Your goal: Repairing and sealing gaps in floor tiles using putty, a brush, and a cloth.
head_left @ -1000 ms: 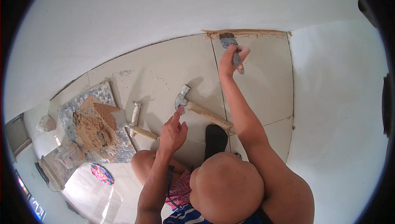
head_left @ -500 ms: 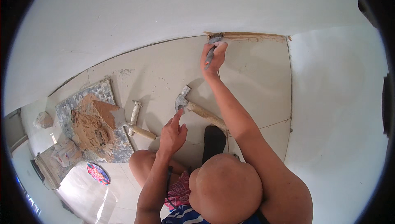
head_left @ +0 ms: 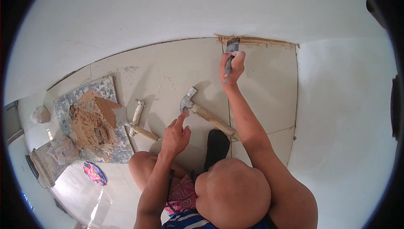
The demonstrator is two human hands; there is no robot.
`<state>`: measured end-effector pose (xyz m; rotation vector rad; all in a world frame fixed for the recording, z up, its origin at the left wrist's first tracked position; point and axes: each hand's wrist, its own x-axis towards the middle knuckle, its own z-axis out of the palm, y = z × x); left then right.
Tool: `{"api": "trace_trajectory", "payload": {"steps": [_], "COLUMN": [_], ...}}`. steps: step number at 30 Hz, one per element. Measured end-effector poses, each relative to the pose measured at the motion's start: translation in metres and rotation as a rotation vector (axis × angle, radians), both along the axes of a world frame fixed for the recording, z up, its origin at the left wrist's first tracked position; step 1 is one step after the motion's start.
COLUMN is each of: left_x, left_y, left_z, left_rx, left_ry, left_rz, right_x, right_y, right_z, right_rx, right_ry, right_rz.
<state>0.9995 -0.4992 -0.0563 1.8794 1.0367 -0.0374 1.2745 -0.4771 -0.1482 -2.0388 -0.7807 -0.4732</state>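
Note:
My right hand [head_left: 233, 67] grips a paintbrush [head_left: 230, 55] with a grey, worn handle and dark bristles. Its bristle end points at a brown, wet-looking strip of mortar [head_left: 261, 42] along the foot of the wall. Nearer to me, my left hand [head_left: 176, 136] holds nothing; its index finger stretches toward the claw of a wooden-handled hammer [head_left: 210, 117] lying on the tiles, the thumb apart and other fingers partly bent. Whether the fingertip touches the claw I cannot tell. Left of that hand lies a trowel [head_left: 145, 133], its blade reaching onto the mortar board, beside a whitish stick-like tool [head_left: 137, 113].
A stained board [head_left: 110, 90] bearing a heap of brown mortar [head_left: 90, 123] lies at the left. Beyond it are a plastic bag [head_left: 41, 114], a crumpled sack [head_left: 63, 150] and a colourful cloth piece [head_left: 95, 174]. White walls [head_left: 341, 115] bound the tiles at the far side and right.
My right hand has drawn the paintbrush slightly right and back from the wall's foot. My left hand stays by the hammer. The whole view has shifted a little.

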Motion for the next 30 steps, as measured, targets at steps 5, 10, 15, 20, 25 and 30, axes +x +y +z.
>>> {"api": "trace_trajectory", "payload": {"steps": [5,10,15,20,25,30], "left_x": [0.003,0.005,-0.015,-0.052,-0.075,-0.079], "left_y": [0.000,0.003,0.009,0.016,0.004,-0.008], "left_z": [-0.001,-0.002,0.006,0.007,-0.004,-0.020], "left_rx": [0.012,0.000,0.004,0.067,0.073,0.049], "left_ry": [0.009,0.018,-0.021,-0.099,-0.165,-0.265], "left_rz": [-0.008,-0.004,0.127,0.284,0.295,0.141], "right_x": [0.000,0.018,-0.016,-0.102,-0.205,-0.285], "right_y": [-0.007,-0.012,-0.005,0.030,0.078,0.109], "right_z": [0.007,-0.030,-0.004,0.037,0.069,0.090], "right_rx": [0.235,0.243,0.362,0.225,-0.066,-0.231], "right_ry": [0.272,0.432,0.694,0.872,0.963,0.937], "right_rz": [0.010,-0.016,0.030,0.406,1.140,1.553]}}
